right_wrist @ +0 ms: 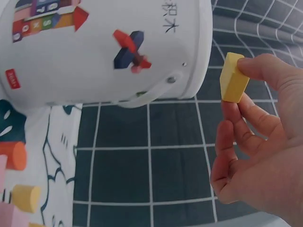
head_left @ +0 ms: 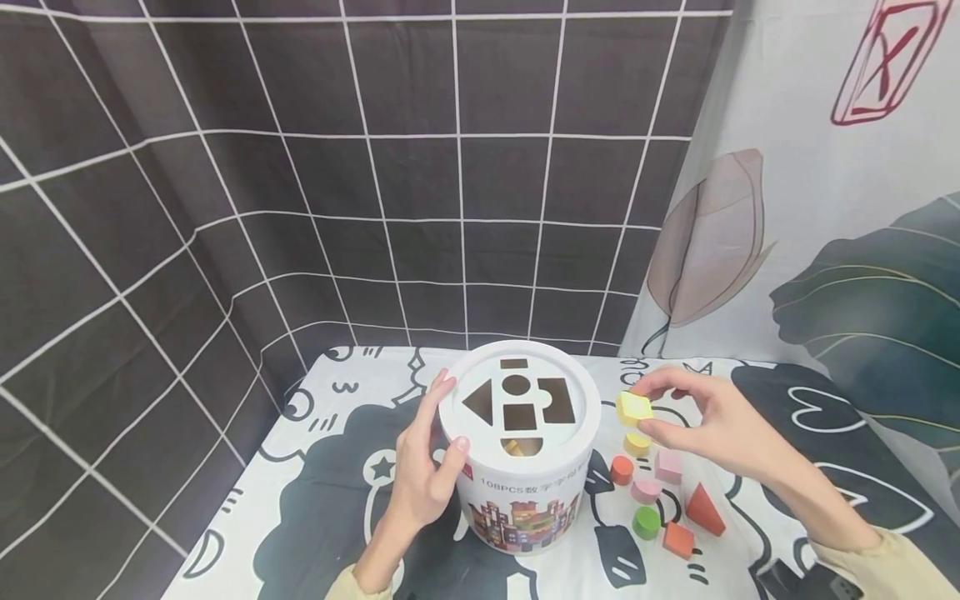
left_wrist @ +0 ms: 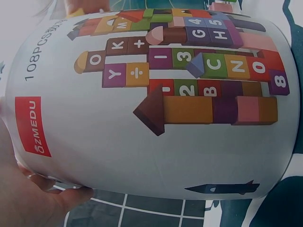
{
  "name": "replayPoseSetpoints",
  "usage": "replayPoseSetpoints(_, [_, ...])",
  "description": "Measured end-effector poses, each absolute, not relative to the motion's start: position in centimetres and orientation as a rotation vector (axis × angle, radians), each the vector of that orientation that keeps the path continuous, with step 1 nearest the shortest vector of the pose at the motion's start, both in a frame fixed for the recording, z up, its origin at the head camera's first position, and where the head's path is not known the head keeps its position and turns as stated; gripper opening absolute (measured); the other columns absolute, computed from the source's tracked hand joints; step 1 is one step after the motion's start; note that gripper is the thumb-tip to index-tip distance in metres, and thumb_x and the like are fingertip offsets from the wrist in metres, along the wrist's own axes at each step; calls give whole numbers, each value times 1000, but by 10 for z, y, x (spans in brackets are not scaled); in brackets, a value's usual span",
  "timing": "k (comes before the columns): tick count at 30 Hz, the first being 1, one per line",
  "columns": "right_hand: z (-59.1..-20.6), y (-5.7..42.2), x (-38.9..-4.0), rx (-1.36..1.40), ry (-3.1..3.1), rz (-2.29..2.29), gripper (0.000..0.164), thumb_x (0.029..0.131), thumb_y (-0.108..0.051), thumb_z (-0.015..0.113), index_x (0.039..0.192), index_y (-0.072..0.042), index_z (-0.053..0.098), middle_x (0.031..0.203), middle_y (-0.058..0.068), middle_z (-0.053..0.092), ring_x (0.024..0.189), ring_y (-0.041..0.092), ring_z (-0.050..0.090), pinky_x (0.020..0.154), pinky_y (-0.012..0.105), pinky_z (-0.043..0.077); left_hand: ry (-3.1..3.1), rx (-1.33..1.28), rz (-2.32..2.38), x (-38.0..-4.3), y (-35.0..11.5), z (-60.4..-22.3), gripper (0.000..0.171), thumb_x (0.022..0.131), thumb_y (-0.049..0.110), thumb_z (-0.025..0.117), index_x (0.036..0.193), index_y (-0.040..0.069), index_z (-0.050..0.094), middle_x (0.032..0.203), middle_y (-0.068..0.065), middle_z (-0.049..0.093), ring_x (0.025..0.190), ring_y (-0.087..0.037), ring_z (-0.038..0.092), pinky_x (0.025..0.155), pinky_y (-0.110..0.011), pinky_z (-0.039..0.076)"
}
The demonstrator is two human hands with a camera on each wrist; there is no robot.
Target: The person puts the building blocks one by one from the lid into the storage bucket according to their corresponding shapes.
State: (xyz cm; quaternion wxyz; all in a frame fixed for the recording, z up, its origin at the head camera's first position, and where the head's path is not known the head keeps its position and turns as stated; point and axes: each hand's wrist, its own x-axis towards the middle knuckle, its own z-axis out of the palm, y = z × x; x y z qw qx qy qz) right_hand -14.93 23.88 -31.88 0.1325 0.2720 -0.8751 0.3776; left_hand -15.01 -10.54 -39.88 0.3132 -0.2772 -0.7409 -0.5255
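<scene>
A white block bucket (head_left: pixel 480 492) stands upright, printed with pictures of coloured blocks. Its lid (head_left: pixel 480 442) has cut-out holes: a triangle, a circle, a square and others; a little yellow shows through the front hole. My left hand (head_left: pixel 427 467) holds the bucket's left side, thumb and fingertips at the lid's rim. In my right hand (head_left: pixel 720 421), thumb and fingers pinch a yellow block (head_left: pixel 634 408), flat-sided in the right wrist view. That hand is to the right of the bucket, above several loose blocks, with the yellow block apart from the lid.
Right of the bucket lie a yellow cylinder (head_left: pixel 637 444), an orange cylinder (head_left: pixel 622 470), a pink cylinder (head_left: pixel 645 491), a pink block (head_left: pixel 668 466), a green cylinder (head_left: pixel 647 522), an orange block (head_left: pixel 678 541) and a red triangle (head_left: pixel 705 510). A dark gridded curtain (head_left: pixel 412 183) hangs behind.
</scene>
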Motion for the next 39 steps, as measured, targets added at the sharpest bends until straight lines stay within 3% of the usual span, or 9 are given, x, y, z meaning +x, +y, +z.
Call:
replayPoseSetpoints(7, [-309,217,-155,849,-2539,1165,33,78,-9,84,105,-21,71,100,-11,69,95,12,58,86,43,45,-1955,-725,-1380,-150,-106,-400,67,78,12,54,142,-2,48,153,-17,43,132,-31,51,101,-37,48])
replayPoseSetpoints(14, [-308,202,-163,926,-2497,1137,33,78,-8,83,105,-21,71,101,-14,68,95,12,61,84,38,50,-1952,-734,-1388,-151,-105,-401,67,78,11,54,142,-3,48,152,-19,42,132,-32,50,100,-41,48])
replayPoseSetpoints(24, [-305,180,-168,912,-2543,1165,30,78,-13,84,104,-21,71,104,-10,68,99,18,58,92,53,46,-1954,-734,-1384,-150,-105,-398,67,78,13,54,142,-3,47,152,-20,42,132,-32,50,101,-41,48])
replayPoseSetpoints(30, [-309,166,-170,936,-2536,1167,31,77,-14,85,104,-19,72,106,-9,68,100,21,56,92,52,46,-1958,-738,-1393,-150,-104,-399,67,78,12,54,143,-3,47,153,-19,42,132,-33,50,99,-48,49])
replayPoseSetpoints(39, [-312,147,-174,1029,-2459,1096,33,72,-11,86,102,-16,74,103,-10,71,94,20,55,84,44,44,-1970,-730,-1389,-149,-105,-398,68,78,13,54,144,-2,47,153,-18,42,132,-31,50,101,-43,49])
